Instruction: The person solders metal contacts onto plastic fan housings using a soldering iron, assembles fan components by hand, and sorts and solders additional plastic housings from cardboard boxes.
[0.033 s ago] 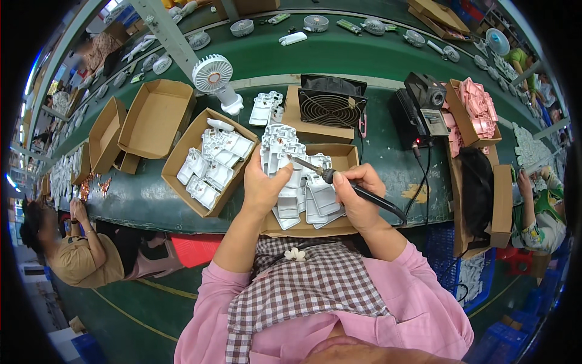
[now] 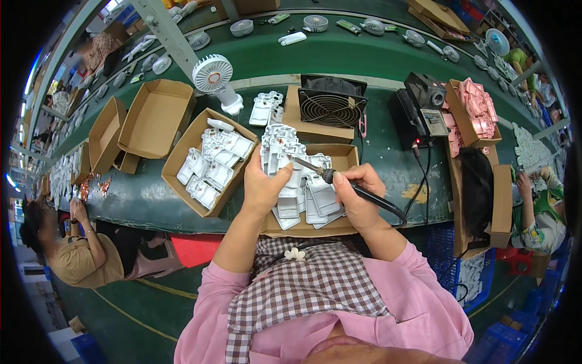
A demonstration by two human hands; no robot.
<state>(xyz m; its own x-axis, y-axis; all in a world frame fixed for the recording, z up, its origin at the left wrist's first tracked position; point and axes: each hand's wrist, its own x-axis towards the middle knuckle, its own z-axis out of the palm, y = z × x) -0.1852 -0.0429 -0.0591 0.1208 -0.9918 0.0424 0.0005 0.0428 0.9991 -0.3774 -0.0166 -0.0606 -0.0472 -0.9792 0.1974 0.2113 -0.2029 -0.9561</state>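
Note:
In front of me my left hand [image 2: 264, 185] grips a white plastic housing [image 2: 277, 144], thumb across its near end. My right hand [image 2: 359, 195] is closed round the dark handle of a soldering iron [image 2: 320, 171]. Its metal tip points left and reaches the housing beside my left thumb; whether it touches cannot be made out. Beneath both hands, more white housings [image 2: 321, 197] lie in a cardboard tray [image 2: 347, 156]. To the left, a second cardboard box [image 2: 176, 171] holds several white housings [image 2: 221, 148].
A white handheld fan [image 2: 213, 76] stands behind the left box. Further back are a black fan unit [image 2: 332, 103] and loose white housings [image 2: 265, 109]. A black soldering station [image 2: 418, 115] and pink parts [image 2: 476, 109] stand right. Co-workers sit at both sides; a conveyor [image 2: 273, 51] runs behind.

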